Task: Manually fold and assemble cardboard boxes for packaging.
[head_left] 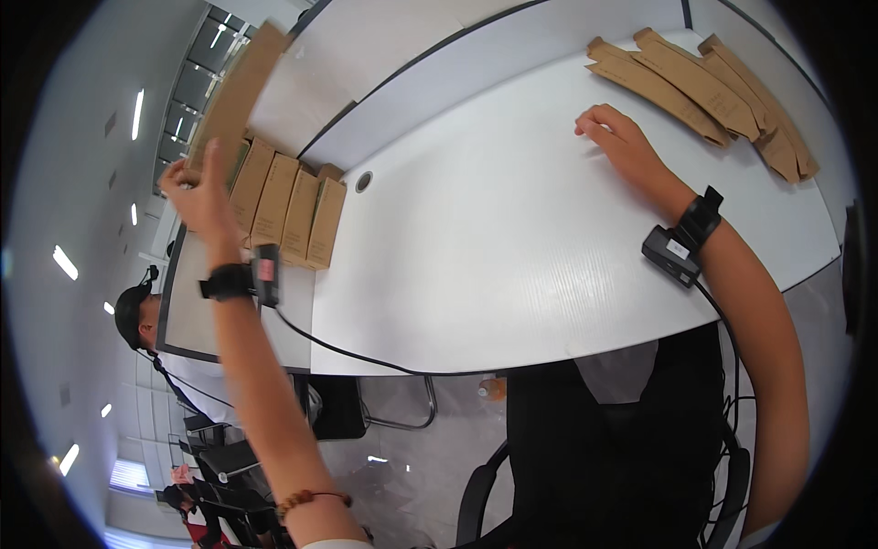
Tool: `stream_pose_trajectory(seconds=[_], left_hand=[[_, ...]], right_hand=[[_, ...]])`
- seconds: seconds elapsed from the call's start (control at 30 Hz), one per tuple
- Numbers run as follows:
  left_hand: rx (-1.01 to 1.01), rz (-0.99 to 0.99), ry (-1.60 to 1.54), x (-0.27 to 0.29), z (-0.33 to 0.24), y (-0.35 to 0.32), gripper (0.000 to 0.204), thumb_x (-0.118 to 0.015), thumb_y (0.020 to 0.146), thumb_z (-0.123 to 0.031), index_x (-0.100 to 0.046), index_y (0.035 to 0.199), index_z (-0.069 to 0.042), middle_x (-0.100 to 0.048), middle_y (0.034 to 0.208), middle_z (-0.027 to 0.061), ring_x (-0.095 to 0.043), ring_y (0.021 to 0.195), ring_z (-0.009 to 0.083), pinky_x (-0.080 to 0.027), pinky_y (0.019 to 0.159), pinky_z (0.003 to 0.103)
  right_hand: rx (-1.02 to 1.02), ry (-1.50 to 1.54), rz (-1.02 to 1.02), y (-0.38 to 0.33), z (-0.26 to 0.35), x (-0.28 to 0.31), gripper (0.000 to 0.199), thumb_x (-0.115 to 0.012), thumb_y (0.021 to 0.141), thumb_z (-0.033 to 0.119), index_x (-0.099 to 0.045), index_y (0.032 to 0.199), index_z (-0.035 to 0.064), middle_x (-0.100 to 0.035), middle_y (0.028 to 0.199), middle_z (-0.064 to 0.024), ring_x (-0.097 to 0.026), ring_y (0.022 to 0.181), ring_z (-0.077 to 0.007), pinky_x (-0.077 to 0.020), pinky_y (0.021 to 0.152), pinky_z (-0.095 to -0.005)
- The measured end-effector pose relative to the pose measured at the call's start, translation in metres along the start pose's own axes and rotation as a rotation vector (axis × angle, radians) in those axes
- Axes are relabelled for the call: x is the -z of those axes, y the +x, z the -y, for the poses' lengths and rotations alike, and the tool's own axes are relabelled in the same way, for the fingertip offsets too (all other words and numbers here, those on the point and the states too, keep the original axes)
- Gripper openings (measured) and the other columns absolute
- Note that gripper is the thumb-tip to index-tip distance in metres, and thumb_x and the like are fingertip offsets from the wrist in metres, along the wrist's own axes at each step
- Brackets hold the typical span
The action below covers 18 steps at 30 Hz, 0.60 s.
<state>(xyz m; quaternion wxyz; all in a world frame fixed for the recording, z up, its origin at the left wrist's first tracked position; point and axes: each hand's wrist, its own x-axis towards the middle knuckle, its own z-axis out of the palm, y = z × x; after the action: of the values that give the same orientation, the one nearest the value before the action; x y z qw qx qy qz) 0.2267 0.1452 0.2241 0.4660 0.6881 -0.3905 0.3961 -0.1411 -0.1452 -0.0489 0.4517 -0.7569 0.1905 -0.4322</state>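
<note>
Raised at the left, my left hand (199, 201) is closed on the lower end of a long brown cardboard box (240, 87), which tilts up and to the right. One finger lies up along the box; motion smears its outline a little. Right beside that hand stands a row of several upright brown cardboard boxes (297, 212) at the table's left end. My right hand (624, 151) is over the right part of the white table (476, 247), its fingers loosely bent and apart with nothing in them. Nearest to it are several flattened brown cartons (700, 91), overlapping at the far right corner.
A low partition (512, 59) borders the table's far side, and a round cable hole (364, 182) sits near the boxes. Cables run from the devices on both my wrists. A black chair (315, 403) and a person in a black cap (137, 311) are at the left.
</note>
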Motion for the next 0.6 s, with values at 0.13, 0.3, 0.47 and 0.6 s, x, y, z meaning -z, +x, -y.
stream_pose_trajectory(seconds=[0.13, 0.3, 0.47, 0.6], left_hand=[[0.032, -0.094, 0.060, 0.030, 0.066, 0.074, 0.077, -0.086, 0.076, -0.048, -0.054, 0.125, 0.001, -0.062, 0.111, 0.0162, -0.062, 0.099, 0.0260, -0.051, 0.092, 0.037], [0.102, -0.055, 0.641, 0.041, 0.124, 0.076, 0.081, -0.079, 0.078, -0.056, -0.051, 0.137, -0.008, -0.046, 0.138, 0.0271, -0.054, 0.119, 0.0415, -0.046, 0.101, 0.048], [0.020, -0.465, 0.971, 0.027, 0.119, 0.065, 0.092, -0.079, 0.076, -0.058, -0.034, 0.150, -0.026, -0.033, 0.149, 0.0269, -0.040, 0.133, 0.0440, -0.032, 0.107, 0.057], [0.006, -0.055, 0.215, -0.022, 0.000, -0.006, 0.071, -0.081, 0.084, -0.026, -0.048, 0.142, -0.001, -0.046, 0.143, 0.0160, -0.046, 0.130, 0.0290, -0.037, 0.111, 0.041]], right_hand=[[-0.099, -0.065, 0.088, -0.001, 0.008, 0.003, 0.025, -0.048, 0.102, 0.024, -0.059, 0.097, 0.0018, -0.060, 0.098, -0.0039, -0.054, 0.095, -0.0125, -0.0413, 0.090, -0.0276], [-0.100, -0.004, 0.083, -0.002, 0.014, -0.001, 0.024, -0.050, 0.101, 0.024, -0.058, 0.098, 0.0017, -0.059, 0.097, -0.0035, -0.053, 0.095, -0.0124, -0.0414, 0.090, -0.0277], [-0.029, 0.008, 0.003, -0.001, 0.011, -0.008, 0.020, -0.059, 0.097, 0.022, -0.062, 0.096, 0.0028, -0.057, 0.095, -0.0084, -0.055, 0.089, -0.0202, -0.0461, 0.084, -0.0352], [0.331, -0.545, -0.290, 0.007, 0.021, 0.002, 0.030, -0.070, 0.085, 0.017, -0.061, 0.111, 0.0053, -0.059, 0.109, -0.0108, -0.054, 0.108, -0.0294, -0.0449, 0.096, -0.0426]])
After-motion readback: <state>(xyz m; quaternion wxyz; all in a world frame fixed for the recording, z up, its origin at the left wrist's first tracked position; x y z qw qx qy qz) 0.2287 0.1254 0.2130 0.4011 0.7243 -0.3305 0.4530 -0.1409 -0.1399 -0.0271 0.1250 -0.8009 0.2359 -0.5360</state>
